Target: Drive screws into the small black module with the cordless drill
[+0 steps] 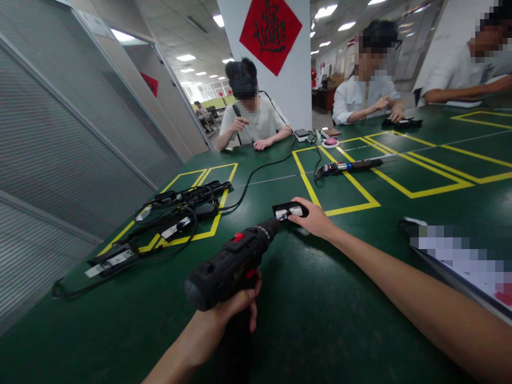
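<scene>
My left hand [234, 312] is wrapped round the grip of a black cordless screwdriver [230, 264] with red buttons; its nose points at a small black part with a white label [290, 210] lying on the green table [304, 320]. My right hand [316, 217] rests on the right side of that part, fingers curled over it and holding it down.
Several black adapters with cables [168, 221] lie in yellow-taped boxes at the left. A corded electric screwdriver [348, 167] lies further back. Three other people sit at the far side, working with their hands. A blurred sheet [460, 256] lies at the right.
</scene>
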`<state>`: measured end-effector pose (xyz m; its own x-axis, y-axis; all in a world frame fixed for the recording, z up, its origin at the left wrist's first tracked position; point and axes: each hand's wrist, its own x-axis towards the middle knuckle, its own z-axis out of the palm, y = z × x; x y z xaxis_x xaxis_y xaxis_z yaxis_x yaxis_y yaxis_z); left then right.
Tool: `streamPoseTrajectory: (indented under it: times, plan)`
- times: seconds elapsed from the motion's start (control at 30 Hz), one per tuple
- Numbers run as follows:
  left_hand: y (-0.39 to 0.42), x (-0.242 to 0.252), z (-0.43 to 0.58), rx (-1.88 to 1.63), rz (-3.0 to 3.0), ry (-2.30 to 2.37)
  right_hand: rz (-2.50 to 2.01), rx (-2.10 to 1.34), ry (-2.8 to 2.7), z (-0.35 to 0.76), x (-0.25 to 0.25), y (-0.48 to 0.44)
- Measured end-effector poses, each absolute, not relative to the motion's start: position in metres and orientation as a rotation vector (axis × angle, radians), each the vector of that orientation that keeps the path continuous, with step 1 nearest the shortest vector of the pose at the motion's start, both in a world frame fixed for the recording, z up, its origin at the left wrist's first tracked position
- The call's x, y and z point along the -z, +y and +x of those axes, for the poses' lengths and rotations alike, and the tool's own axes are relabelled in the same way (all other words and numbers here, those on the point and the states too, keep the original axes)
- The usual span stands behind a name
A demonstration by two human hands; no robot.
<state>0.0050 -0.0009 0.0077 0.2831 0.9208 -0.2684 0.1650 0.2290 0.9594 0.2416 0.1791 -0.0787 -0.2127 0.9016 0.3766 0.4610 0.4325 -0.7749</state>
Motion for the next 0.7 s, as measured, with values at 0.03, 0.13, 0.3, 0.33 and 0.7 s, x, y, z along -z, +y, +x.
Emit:
streamPoseTrajectory:
  times: [0.03, 0.13, 0.3, 0.33, 0.7]
  plan:
    - [-0.0009, -0.0066, 0.0044, -0.733, 1.233, 1.18, -1.166, -0.658, -1.838, 0.2416, 0.0783, 0.1787]
    - [-0.0008, -0.003, 0.0025, -0.73, 1.23, 1.177, -1.167, -0.66, -1.841, 0.2414, 0.0782, 0.1785]
    - [-0.0005, -0.0023, 0.0022, -0.748, 1.253, 1.173, -1.168, -0.655, -1.834, 0.2412, 0.0805, 0.18]
    - [-0.0006, -0.0029, 0.0025, -0.746, 1.25, 1.175, -1.167, -0.656, -1.834, 0.2412, 0.0806, 0.1801]
    - [-0.0008, -0.006, 0.0039, -0.738, 1.218, 1.186, -1.157, -0.654, -1.844, 0.2418, 0.0791, 0.1789]
